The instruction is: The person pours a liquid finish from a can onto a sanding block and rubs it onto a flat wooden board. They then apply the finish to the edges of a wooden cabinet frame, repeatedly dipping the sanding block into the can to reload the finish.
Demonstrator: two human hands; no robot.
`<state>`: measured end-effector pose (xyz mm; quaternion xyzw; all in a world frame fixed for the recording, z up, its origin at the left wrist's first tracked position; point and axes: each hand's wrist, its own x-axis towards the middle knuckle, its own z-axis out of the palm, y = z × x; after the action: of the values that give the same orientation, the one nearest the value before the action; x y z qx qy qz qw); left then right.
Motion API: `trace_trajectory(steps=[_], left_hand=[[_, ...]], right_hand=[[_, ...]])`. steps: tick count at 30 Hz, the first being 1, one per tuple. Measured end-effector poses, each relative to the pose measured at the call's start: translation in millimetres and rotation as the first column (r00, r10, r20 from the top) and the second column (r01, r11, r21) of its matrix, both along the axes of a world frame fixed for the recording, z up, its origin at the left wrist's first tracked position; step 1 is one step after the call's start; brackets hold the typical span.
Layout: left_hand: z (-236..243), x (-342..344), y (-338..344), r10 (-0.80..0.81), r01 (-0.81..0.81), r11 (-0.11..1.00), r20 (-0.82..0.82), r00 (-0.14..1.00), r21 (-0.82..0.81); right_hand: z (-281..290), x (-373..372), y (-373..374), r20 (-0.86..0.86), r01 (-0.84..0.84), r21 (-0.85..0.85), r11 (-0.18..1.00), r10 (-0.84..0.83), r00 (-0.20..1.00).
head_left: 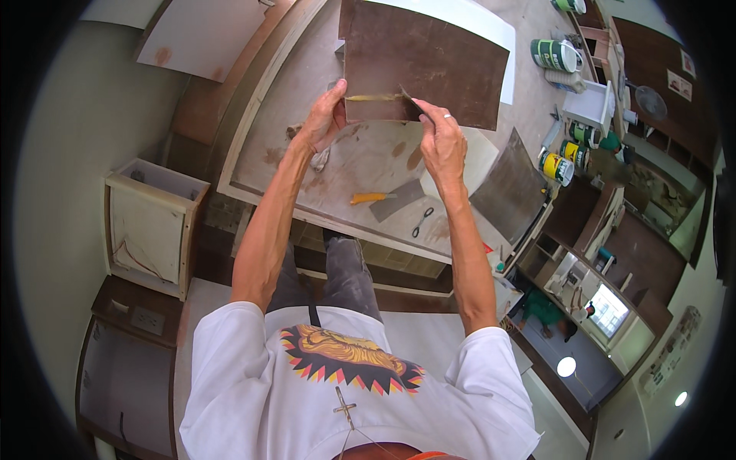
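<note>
A large brown laminate sheet lies on the worktable with its near edge toward me. Along that edge a narrow brown strip is partly parted from it, with a yellowish gap between. My left hand pinches the strip's left end at the sheet's corner. My right hand is closed on the strip's right end, where a piece bends upward. Nearer to me lie an orange-handled cutter, a grey-brown offcut and small dark scissors.
The dusty worktable has a raised wooden edge. Another dark sheet rests at its right. Paint buckets and yellow-labelled tins stand along the right. At left is an unfinished cabinet. A person in green is farther right.
</note>
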<state>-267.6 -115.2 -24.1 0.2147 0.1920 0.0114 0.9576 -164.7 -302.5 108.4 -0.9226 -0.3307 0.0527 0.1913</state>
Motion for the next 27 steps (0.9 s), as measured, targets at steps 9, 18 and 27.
trace_trajectory(steps=[9,18,27], left_hand=[[-3,5,-1,0.008,-0.011,0.996,-0.037,0.999,-0.084],[-36,3,2,-0.033,0.031,0.991,-0.012,0.999,-0.127],[-12,6,6,-0.024,0.027,0.992,0.021,0.999,-0.123]], right_hand=[[3,-18,25,-0.043,-0.063,-0.001,0.998,0.063,0.997],[17,-27,45,-0.096,-0.204,-0.023,0.979,0.201,0.975],[19,-24,44,-0.101,-0.343,-0.049,0.938,0.337,0.936]])
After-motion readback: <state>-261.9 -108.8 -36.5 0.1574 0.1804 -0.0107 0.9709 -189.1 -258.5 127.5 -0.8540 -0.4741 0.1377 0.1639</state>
